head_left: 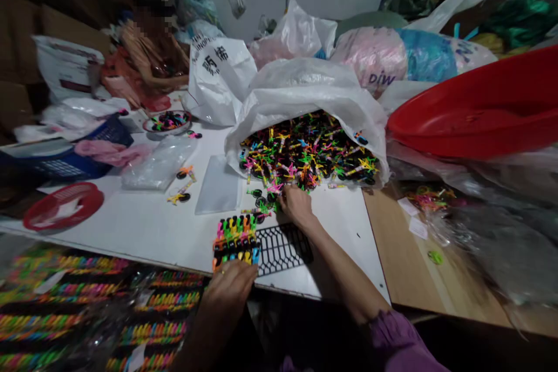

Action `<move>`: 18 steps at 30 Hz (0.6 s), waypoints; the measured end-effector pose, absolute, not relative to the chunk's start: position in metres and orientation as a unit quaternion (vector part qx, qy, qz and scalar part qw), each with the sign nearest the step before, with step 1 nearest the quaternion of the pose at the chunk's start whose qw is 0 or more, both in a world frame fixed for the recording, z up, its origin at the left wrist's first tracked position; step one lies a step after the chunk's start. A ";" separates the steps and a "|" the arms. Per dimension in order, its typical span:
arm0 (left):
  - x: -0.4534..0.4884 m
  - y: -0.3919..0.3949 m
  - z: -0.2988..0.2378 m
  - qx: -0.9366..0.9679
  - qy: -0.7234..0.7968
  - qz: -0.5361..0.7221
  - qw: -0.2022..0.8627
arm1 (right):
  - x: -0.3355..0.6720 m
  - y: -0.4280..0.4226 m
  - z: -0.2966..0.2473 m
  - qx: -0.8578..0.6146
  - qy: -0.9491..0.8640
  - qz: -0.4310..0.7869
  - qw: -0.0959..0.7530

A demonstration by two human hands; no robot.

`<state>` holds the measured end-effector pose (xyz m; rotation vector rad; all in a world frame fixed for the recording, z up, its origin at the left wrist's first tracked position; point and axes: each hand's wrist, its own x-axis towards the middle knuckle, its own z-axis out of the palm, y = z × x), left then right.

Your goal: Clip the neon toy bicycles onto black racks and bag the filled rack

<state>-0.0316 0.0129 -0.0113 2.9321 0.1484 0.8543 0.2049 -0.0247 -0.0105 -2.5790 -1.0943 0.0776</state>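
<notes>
Right hand point(296, 206): fingers buried at the heap's lower edge, whatever they touch is hidden. Left hand point(230, 286) covers the near end of the coloured toy row point(235, 241), grip unclear. Single parts in the heap point(309, 151) ahead of the hands too small to tell. Plastic-wrapped bundles point(87, 314) left of the hands blurred, cut off by bottom edge. Red basin point(479, 110) right of the hands cut off by right edge. Purple sleeve point(401, 343) cut off at bottom.
</notes>
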 end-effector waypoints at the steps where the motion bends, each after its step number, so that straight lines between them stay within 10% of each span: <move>1: -0.031 0.014 -0.010 0.959 0.032 0.279 0.035 | 0.203 -0.038 -0.012 -0.901 -0.384 0.035 0.198; 10: -0.010 0.032 0.028 0.919 0.128 0.351 0.126 | 0.158 -0.065 -0.030 -0.777 -0.415 0.182 0.437; 18: 0.027 0.065 0.018 0.968 0.071 0.128 0.203 | 0.139 -0.046 -0.054 -0.759 -0.491 0.172 0.393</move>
